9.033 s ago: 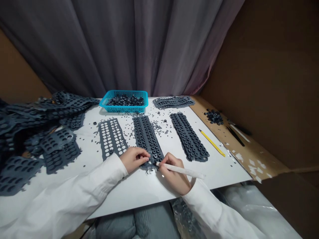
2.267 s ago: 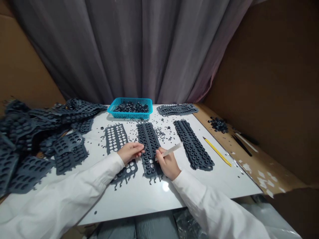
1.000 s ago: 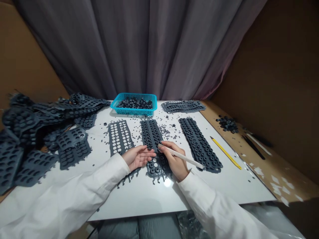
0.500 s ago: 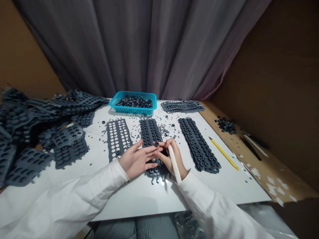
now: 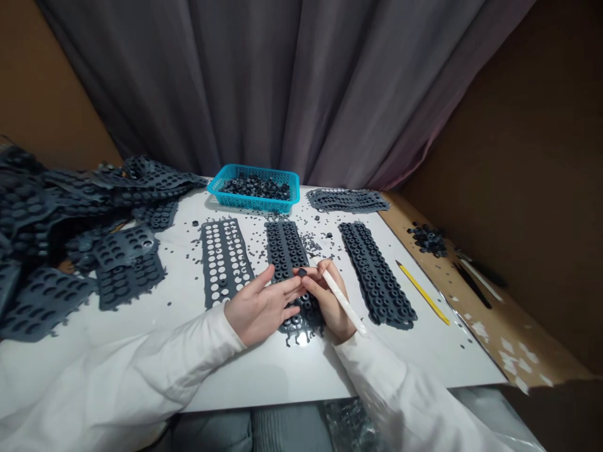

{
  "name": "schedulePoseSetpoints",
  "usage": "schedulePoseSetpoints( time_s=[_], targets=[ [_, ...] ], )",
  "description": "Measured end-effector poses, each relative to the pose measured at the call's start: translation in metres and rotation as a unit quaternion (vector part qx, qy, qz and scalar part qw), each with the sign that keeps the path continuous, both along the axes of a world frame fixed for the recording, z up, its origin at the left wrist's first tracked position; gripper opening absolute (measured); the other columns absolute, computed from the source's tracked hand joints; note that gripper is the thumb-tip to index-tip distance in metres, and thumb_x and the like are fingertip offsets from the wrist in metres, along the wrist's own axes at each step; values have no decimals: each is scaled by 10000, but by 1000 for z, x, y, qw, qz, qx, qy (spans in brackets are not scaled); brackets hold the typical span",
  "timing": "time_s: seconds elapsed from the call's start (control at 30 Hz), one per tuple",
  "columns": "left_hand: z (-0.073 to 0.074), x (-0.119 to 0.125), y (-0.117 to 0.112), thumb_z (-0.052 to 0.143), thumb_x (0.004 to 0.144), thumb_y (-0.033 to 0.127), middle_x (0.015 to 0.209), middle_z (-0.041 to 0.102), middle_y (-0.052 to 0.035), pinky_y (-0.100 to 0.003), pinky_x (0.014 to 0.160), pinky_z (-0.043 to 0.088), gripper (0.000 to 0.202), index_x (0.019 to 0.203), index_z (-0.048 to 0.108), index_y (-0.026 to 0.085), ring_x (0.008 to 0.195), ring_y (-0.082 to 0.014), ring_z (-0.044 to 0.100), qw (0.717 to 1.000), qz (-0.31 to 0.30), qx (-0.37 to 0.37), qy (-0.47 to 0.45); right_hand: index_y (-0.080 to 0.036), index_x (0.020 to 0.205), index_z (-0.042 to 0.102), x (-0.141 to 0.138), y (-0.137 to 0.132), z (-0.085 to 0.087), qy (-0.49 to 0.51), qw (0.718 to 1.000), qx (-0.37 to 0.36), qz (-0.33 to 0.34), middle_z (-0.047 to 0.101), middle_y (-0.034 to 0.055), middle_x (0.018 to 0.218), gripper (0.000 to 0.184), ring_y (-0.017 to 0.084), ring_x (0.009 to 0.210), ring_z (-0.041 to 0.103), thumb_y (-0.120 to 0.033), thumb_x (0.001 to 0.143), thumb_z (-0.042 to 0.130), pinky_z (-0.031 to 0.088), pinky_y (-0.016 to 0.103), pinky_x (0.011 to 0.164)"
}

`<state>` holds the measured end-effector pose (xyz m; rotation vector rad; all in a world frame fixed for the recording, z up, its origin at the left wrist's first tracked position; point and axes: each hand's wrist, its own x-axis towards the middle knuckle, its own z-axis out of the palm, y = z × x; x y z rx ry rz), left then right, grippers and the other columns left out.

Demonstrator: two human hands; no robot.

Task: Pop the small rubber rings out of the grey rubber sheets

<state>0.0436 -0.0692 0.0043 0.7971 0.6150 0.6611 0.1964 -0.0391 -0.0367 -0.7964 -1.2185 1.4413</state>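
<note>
While our left hand (image 5: pixel 259 307) spreads open and our right hand (image 5: pixel 330 298) grips a white stick (image 5: pixel 343 301), we're apparently handling a dark piece (image 5: pixel 302 272) at the left's two o'clock, next needing a steady pinch.

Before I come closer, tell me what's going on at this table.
A person's right hand holds a white stick, and a small dark piece sits where it meets the left hand. They meet over the middle strip, which lies between a left strip and a right strip. Behind stands a blue basket of dark pieces.
</note>
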Motion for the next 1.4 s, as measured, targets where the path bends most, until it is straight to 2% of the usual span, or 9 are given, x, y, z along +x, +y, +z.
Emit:
schedulePoseSetpoints(
  time_s=[0.13,0.27,0.4,0.53,0.63,0.8,0.9,1.2,1.4],
  targets=[
    [-6,-1,-1,195,819,610,1389,323,-113,-369,1033,139,709,1282,408,118,1316,-219,182,989,10,-59,-137,-253,794,317,0,-1,0,15,1000,-14,-4,672,-21,810,344,191,907,632,-261,728,654,500,347,777],
    [-9,1,1,271,867,496,1187,500,-174,-354,994,264,576,1161,484,48,1148,-232,434,960,101,-180,-190,-249,788,324,1,-3,3,-41,998,42,7,686,13,898,334,195,966,607,-228,736,653,457,375,836],
    [-11,1,9,323,898,301,873,590,-119,-303,799,441,337,990,542,61,827,-174,586,931,243,-221,-160,-239,784,350,4,-2,8,-113,984,135,-6,637,66,1104,309,194,1107,518,-241,742,656,309,406,987],
    [-18,-10,22,412,850,226,563,457,13,-187,484,374,217,687,513,125,477,-72,450,942,299,-150,-35,-240,997,442,7,3,5,-104,989,77,-71,670,51,999,193,174,955,576,-393,909,365,359,368,904],
    [-21,-17,30,557,742,265,526,442,35,-191,448,300,163,644,541,135,441,-69,375,950,220,103,199,-228,1182,432,9,6,-3,-117,990,34,-68,647,13,733,398,161,703,571,-461,920,244,423,301,701],
    [-18,-12,40,602,644,162,643,550,-6,-245,613,371,100,740,617,142,616,-134,488,718,36,493,489,-189,752,565,12,4,-11,-177,974,46,-133,504,-23,540,369,123,516,467,-444,895,339,359,235,511],
    [-15,-5,50,603,622,152,684,561,-26,-242,600,376,121,740,624,133,627,-143,497,653,-43,531,537,-181,614,526,13,1,-9,-246,958,65,-129,501,-22,509,373,119,499,468,-409,881,399,354,233,502],
    [-5,4,63,598,613,163,709,597,-38,-238,607,407,166,770,653,150,661,-161,547,587,-161,561,561,-177,583,514,12,0,-8,-313,940,108,-81,543,-12,521,375,119,517,520,-347,893,389,368,228,525],
    [-3,14,56,541,699,120,774,617,-85,-281,663,439,111,768,627,129,748,-208,581,504,-208,607,578,-188,564,455,12,0,-10,-357,921,140,-76,512,-21,497,367,117,502,491,-320,895,368,340,233,516]
  ],
)
